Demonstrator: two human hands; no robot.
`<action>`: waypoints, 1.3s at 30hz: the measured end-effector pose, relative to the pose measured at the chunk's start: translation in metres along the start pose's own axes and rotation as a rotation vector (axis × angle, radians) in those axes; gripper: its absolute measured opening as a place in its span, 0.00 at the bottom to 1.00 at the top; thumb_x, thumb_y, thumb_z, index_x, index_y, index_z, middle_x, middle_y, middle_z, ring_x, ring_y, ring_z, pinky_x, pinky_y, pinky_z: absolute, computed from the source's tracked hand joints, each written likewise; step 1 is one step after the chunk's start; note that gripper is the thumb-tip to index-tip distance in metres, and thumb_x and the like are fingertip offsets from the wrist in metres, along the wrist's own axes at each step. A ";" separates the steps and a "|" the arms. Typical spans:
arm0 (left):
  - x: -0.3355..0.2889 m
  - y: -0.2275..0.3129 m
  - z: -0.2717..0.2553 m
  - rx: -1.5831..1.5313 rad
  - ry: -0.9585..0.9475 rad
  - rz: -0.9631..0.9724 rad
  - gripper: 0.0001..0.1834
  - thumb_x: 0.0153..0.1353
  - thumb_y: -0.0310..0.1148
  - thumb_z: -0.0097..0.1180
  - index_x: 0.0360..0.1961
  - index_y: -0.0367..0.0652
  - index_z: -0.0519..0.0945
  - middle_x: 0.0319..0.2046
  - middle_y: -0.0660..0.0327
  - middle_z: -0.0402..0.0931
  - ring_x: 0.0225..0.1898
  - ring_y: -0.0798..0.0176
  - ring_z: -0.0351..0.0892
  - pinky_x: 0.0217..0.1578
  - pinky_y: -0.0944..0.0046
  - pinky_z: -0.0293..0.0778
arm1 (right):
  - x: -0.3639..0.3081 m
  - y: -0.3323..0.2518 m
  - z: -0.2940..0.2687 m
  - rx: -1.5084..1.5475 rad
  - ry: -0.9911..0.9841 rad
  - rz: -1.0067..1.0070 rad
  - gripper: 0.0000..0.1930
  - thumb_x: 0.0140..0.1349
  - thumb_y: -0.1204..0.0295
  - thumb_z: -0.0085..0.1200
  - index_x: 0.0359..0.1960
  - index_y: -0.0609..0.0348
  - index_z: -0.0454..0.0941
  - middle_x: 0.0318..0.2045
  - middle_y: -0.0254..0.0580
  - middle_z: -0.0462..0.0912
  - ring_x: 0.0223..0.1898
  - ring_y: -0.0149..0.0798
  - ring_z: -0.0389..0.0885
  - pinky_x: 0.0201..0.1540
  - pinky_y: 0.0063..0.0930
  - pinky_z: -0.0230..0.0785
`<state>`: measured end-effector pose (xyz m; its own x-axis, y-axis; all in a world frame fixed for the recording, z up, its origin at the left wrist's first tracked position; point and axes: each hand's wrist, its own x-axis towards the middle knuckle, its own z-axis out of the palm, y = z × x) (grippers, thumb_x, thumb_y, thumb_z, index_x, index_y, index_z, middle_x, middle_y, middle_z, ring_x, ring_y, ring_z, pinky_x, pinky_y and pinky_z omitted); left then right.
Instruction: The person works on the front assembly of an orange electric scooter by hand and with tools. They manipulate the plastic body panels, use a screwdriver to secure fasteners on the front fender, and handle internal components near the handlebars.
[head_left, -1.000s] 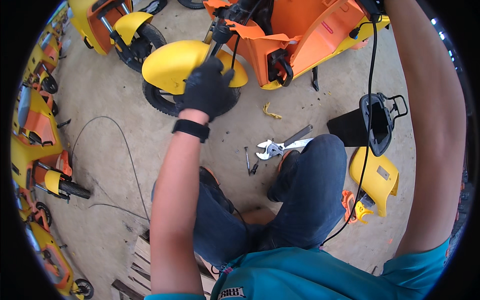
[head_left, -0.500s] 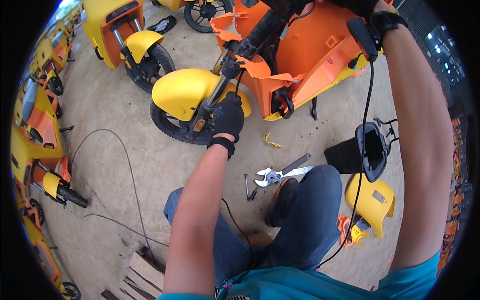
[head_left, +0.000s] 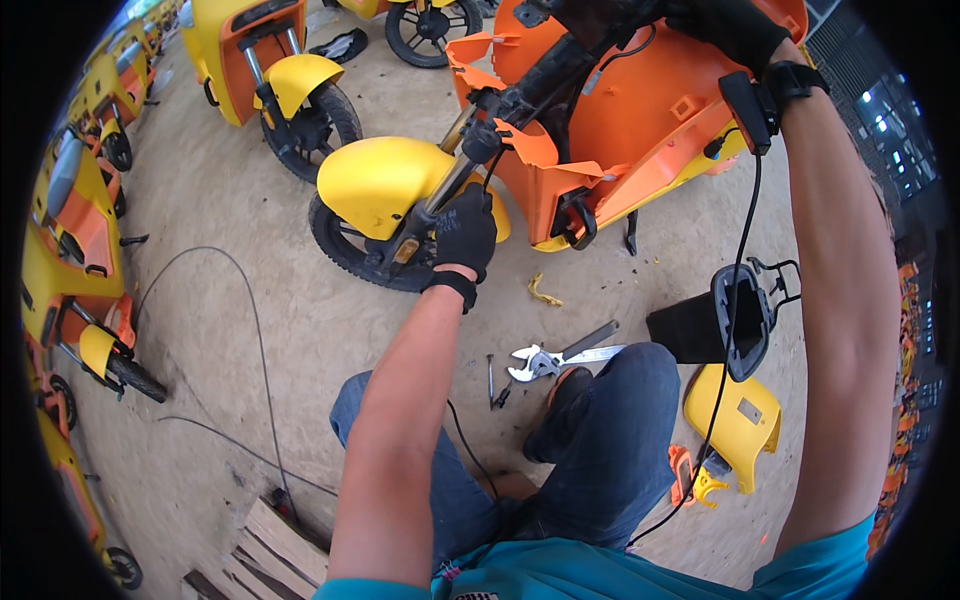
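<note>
A: Locate the scooter [head_left: 650, 100].
B: One o'clock. The left hand [head_left: 465, 232] is against its front fork [head_left: 436, 200] at twelve; the right hand [head_left: 735, 32] is raised between one and two. Finger closure: cannot tell for either.
A: Risks?
B: Turning steering may trap the left hand. The hanging cable [head_left: 749, 205] may snag the black bin [head_left: 683, 332] at three.

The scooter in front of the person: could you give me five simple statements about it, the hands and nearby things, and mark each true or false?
1. The left hand is at the scooter's front fork. True.
2. The right hand is bare. False: the right hand is gloved in black.
3. The front mudguard is blue. False: the front mudguard is yellow.
4. Metal tools lie on the floor. True.
5. A black bin is to the right of the metal tools. True.
</note>
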<state>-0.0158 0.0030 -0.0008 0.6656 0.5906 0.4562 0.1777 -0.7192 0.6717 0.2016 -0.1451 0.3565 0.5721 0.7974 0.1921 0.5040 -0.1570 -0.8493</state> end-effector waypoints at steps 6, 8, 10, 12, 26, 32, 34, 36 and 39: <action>0.002 -0.004 -0.005 -0.023 -0.014 0.038 0.04 0.63 0.29 0.50 0.31 0.41 0.74 0.27 0.46 0.77 0.35 0.40 0.79 0.35 0.47 0.73 | 0.000 0.004 0.001 -0.072 -0.004 -0.055 0.09 0.61 0.70 0.62 0.40 0.53 0.75 0.31 0.30 0.78 0.32 0.26 0.79 0.33 0.21 0.73; -0.001 -0.028 0.020 0.180 0.095 0.308 0.02 0.61 0.27 0.50 0.32 0.43 0.75 0.26 0.48 0.77 0.34 0.41 0.79 0.36 0.48 0.73 | 0.008 0.022 -0.013 -0.053 0.004 -0.108 0.11 0.64 0.66 0.61 0.45 0.53 0.76 0.36 0.31 0.80 0.37 0.27 0.80 0.40 0.22 0.76; -0.003 -0.015 0.038 0.283 0.180 0.438 0.03 0.59 0.25 0.50 0.33 0.43 0.75 0.26 0.48 0.76 0.34 0.40 0.78 0.36 0.48 0.73 | 0.009 0.032 -0.040 -0.145 0.040 -0.099 0.19 0.62 0.61 0.64 0.50 0.56 0.78 0.40 0.34 0.83 0.38 0.29 0.82 0.43 0.24 0.79; -0.008 -0.048 0.016 0.302 0.154 0.391 0.03 0.59 0.24 0.49 0.32 0.42 0.75 0.27 0.46 0.76 0.34 0.40 0.78 0.36 0.47 0.73 | 0.026 0.042 0.001 -0.115 0.084 -0.108 0.24 0.59 0.56 0.67 0.49 0.60 0.78 0.36 0.38 0.83 0.33 0.30 0.83 0.38 0.24 0.79; -0.003 -0.052 0.012 0.237 0.016 0.269 0.05 0.64 0.28 0.51 0.32 0.39 0.76 0.27 0.45 0.77 0.34 0.40 0.79 0.33 0.48 0.73 | 0.013 0.010 0.012 -0.035 0.179 0.064 0.34 0.61 0.66 0.66 0.66 0.53 0.61 0.46 0.35 0.81 0.44 0.32 0.84 0.43 0.25 0.79; 0.001 -0.021 0.009 0.159 -0.058 0.128 0.03 0.62 0.26 0.52 0.31 0.39 0.74 0.26 0.45 0.77 0.34 0.40 0.79 0.33 0.48 0.73 | 0.004 0.004 0.004 -0.088 0.130 0.064 0.37 0.59 0.76 0.64 0.68 0.55 0.56 0.49 0.38 0.80 0.48 0.33 0.81 0.47 0.26 0.79; -0.001 -0.015 0.011 0.101 -0.062 0.097 0.03 0.62 0.25 0.52 0.31 0.39 0.74 0.27 0.45 0.77 0.33 0.41 0.80 0.33 0.49 0.73 | 0.001 0.005 0.002 -0.122 0.163 0.071 0.37 0.59 0.76 0.64 0.68 0.57 0.57 0.49 0.40 0.80 0.46 0.33 0.82 0.47 0.27 0.79; 0.000 -0.014 0.011 0.159 -0.005 0.194 0.03 0.61 0.25 0.52 0.30 0.40 0.74 0.26 0.45 0.77 0.34 0.41 0.79 0.33 0.49 0.73 | 0.003 0.004 0.000 -0.210 0.196 0.055 0.37 0.58 0.76 0.64 0.67 0.58 0.57 0.49 0.42 0.80 0.44 0.33 0.82 0.46 0.27 0.79; -0.002 -0.022 0.000 0.147 0.028 0.242 0.03 0.61 0.25 0.53 0.29 0.42 0.73 0.25 0.47 0.75 0.35 0.42 0.78 0.35 0.50 0.73 | 0.013 0.009 0.008 -0.176 0.163 0.021 0.36 0.57 0.75 0.66 0.66 0.59 0.60 0.47 0.42 0.82 0.43 0.35 0.83 0.44 0.28 0.80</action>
<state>-0.0212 0.0179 -0.0161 0.6813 0.4035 0.6108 0.1205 -0.8848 0.4501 0.2080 -0.1316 0.3477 0.6729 0.6909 0.2643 0.5879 -0.2827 -0.7579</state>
